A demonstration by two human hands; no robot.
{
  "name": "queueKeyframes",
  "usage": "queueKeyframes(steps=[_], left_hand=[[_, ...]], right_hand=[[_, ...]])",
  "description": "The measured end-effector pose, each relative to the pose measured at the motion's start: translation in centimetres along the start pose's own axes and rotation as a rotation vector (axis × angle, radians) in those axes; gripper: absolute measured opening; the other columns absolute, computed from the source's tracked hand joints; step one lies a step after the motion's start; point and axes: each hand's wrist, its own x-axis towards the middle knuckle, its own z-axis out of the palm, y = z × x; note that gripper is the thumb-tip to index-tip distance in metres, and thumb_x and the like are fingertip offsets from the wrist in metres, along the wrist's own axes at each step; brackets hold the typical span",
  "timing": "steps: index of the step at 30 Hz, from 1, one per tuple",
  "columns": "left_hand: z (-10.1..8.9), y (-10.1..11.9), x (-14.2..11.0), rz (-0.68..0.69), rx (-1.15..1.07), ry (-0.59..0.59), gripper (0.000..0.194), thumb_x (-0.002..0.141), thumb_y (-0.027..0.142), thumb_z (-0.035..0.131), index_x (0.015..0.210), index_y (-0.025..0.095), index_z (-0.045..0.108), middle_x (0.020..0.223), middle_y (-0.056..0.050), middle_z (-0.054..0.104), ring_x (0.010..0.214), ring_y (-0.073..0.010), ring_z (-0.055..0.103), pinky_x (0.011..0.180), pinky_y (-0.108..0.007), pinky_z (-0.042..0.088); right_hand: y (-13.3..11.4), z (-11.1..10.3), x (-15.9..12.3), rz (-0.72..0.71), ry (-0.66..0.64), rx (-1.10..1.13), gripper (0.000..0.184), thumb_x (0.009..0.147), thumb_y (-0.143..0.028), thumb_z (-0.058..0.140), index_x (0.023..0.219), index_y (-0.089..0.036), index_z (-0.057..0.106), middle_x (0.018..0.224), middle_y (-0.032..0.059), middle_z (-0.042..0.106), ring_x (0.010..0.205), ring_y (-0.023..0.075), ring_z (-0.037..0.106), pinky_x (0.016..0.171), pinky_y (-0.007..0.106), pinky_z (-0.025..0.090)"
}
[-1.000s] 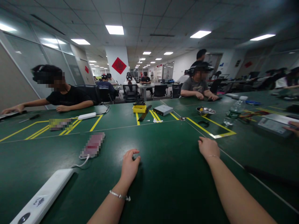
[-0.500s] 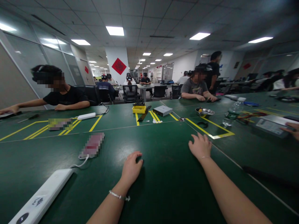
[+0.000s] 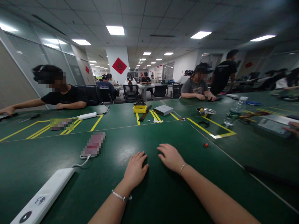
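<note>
My left hand rests on the green tabletop, palm down, fingers stretched forward with nothing in them. A short way to its right, my right hand is also on or just over the table, empty, its fingers pointing to the left. Beyond my right hand lies a small red object, too small to name, close to the table seam. A phone on a white cable lies to the left of my left hand.
A long white power strip lies at the near left. Farther off are a yellow bin, a grey metal box, a metal bowl and a water bottle. Co-workers sit across the table; another person's hand touches a metal unit at right.
My right hand has moved left, away from the seam, and the small red object now shows where it was. My left hand's fingers have spread out. A person behind has walked rightward.
</note>
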Motion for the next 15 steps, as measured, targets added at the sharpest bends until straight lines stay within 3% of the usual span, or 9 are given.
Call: queueKeyframes(steps=[3, 5, 8, 10, 15], left_hand=[[-0.3, 0.1, -0.1, -0.013, -0.026, 0.01, 0.039, 0.076, 0.029, 0.049, 0.114, 0.021, 0.055, 0.13, -0.007, 0.047, 0.124, -0.0257, 0.036, 0.103, -0.045, 0.024], [-0.4, 0.2, -0.1, -0.011, -0.034, 0.012, 0.039, 0.076, 0.028, 0.05, 0.113, 0.021, 0.055, 0.13, -0.007, 0.047, 0.123, -0.0255, 0.036, 0.103, -0.045, 0.024], [-0.3, 0.2, -0.1, -0.004, -0.028, 0.016, 0.039, 0.076, 0.027, 0.05, 0.113, 0.022, 0.055, 0.129, -0.007, 0.048, 0.123, -0.0253, 0.036, 0.103, -0.045, 0.025], [-0.3, 0.2, -0.1, -0.004, -0.027, 0.02, 0.038, 0.075, 0.027, 0.05, 0.113, 0.022, 0.056, 0.129, -0.007, 0.048, 0.123, -0.0254, 0.037, 0.103, -0.045, 0.025], [-0.2, 0.1, -0.1, -0.002, -0.028, 0.028, 0.038, 0.075, 0.028, 0.05, 0.113, 0.022, 0.056, 0.128, -0.007, 0.049, 0.123, -0.025, 0.037, 0.102, -0.045, 0.025]], right_hand=[[5.6, -4.0, -0.1, 0.418, 0.247, -0.292, 0.037, 0.08, -0.031, 0.041, 0.109, -0.015, 0.056, 0.107, 0.0183, 0.055, 0.102, 0.0289, 0.048, 0.086, 0.044, 0.036], [9.5, -6.2, -1.0, 0.679, 0.269, -0.405, 0.044, 0.078, -0.036, 0.042, 0.113, -0.01, 0.052, 0.106, 0.0222, 0.053, 0.101, 0.0331, 0.048, 0.079, 0.046, 0.039], [13.9, -7.9, -2.9, 0.979, 0.255, -0.394, 0.061, 0.076, -0.05, 0.037, 0.117, -0.007, 0.049, 0.109, 0.0274, 0.049, 0.1, 0.0392, 0.048, 0.072, 0.049, 0.041], [15.5, -8.2, -3.8, 1.055, 0.254, -0.351, 0.066, 0.075, -0.056, 0.034, 0.118, -0.009, 0.049, 0.11, 0.0273, 0.049, 0.101, 0.0399, 0.048, 0.071, 0.049, 0.041], [16.7, -7.6, -3.9, 0.967, 0.206, -0.352, 0.05, 0.077, -0.045, 0.035, 0.105, -0.012, 0.06, 0.105, 0.0231, 0.054, 0.096, 0.0356, 0.051, 0.072, 0.047, 0.043]])
